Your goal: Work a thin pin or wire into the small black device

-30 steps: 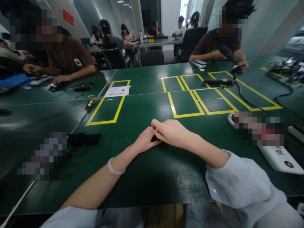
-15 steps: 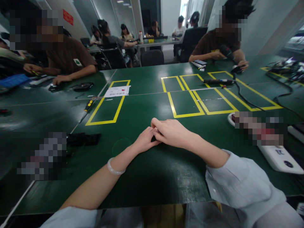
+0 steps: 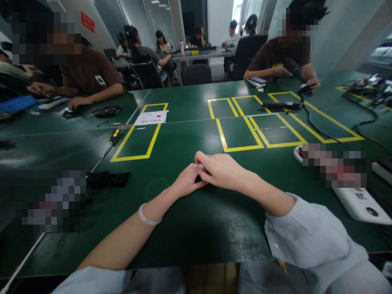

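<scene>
My left hand (image 3: 188,179) and my right hand (image 3: 225,171) meet over the near part of the green table (image 3: 196,228). Both are closed, with bent fingers touching. The right fingers curl over the left fingertips, so whatever may lie between them is hidden. A pale translucent bangle (image 3: 149,216) circles my left wrist. Nearest on the left are flat black pieces (image 3: 112,179), beside a blurred-out patch. Off to the right lies a white device (image 3: 358,204), partly blurred out.
Yellow tape outlines (image 3: 241,149) mark the table. A white paper label (image 3: 151,117) and a yellow-black screwdriver (image 3: 114,136) lie left of centre. On the right are a black corded tool (image 3: 281,105) and tangled cables (image 3: 372,90). Two co-workers (image 3: 92,67) (image 3: 275,55) sit opposite, handling devices.
My hands stay in the same clasped position. In the background, a seated person's arm has drawn back slightly; the left co-worker's hand has shifted a little.
</scene>
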Available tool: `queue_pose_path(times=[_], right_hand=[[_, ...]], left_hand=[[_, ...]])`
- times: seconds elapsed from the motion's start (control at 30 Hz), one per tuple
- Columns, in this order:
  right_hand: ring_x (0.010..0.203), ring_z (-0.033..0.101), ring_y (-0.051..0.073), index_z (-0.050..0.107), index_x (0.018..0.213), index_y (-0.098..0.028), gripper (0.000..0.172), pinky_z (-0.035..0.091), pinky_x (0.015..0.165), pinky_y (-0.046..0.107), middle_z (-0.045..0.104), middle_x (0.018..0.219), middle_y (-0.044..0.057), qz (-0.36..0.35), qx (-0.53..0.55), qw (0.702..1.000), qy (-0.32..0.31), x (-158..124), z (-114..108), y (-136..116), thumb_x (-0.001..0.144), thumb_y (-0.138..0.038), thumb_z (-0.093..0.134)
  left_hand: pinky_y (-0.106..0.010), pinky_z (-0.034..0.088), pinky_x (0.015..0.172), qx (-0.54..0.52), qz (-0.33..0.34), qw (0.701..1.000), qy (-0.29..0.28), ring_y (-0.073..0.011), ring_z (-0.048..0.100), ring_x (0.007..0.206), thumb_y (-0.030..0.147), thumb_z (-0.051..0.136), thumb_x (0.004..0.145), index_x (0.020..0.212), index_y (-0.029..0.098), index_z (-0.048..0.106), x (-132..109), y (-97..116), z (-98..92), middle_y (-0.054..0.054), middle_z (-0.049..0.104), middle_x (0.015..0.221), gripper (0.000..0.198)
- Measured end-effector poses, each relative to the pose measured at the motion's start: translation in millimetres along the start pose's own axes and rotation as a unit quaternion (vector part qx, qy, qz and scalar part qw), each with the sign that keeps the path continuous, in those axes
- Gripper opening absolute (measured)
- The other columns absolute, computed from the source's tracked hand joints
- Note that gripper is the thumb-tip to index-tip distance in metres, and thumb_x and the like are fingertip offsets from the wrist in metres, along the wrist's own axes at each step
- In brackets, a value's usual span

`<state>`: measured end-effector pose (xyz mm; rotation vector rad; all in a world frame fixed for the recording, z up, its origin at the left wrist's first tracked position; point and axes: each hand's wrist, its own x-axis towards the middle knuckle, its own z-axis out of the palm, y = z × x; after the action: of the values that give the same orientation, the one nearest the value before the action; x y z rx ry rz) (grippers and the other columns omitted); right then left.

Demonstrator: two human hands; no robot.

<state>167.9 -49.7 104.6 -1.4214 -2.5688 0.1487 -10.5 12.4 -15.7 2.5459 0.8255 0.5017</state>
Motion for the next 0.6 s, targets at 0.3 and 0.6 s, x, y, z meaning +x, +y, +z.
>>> queue_pose_path(times=[0.3, 0.6], right_hand=[[0.068, 0.062, 0.018, 0.048, 0.111, -0.019, 0.021, 0.023, 0.055, 0.027, 0.071, 0.083, 0.004, -0.003, -0.028, 0.999, -0.029, 2.2, 1.4, 2.6, 0.092, -0.023, 0.038], [0.07, 0.063, 0.018, 0.048, 0.108, -0.019, 0.021, 0.024, 0.055, 0.027, 0.07, 0.083, 0.004, -0.008, -0.008, 1.0, -0.011, 0.0, 1.0, 1.9, 0.095, -0.032, 0.038]], left_hand=[[-0.044, 0.048, 0.093, 0.009, 0.008, 1.0, -0.005, -0.0291, 0.055, 0.109, 0.042, 0.061, 0.086, 0.116, 0.019, 0.053, 0.0, -0.5, 0.6, -0.01, 0.059, 0.118, 0.039], [-0.044, 0.047, 0.092, 0.004, 0.002, 1.0, -0.001, -0.0296, 0.055, 0.109, 0.044, 0.059, 0.087, 0.117, 0.018, 0.053, -0.2, 0.1, -0.4, -0.011, 0.059, 0.117, 0.04]])
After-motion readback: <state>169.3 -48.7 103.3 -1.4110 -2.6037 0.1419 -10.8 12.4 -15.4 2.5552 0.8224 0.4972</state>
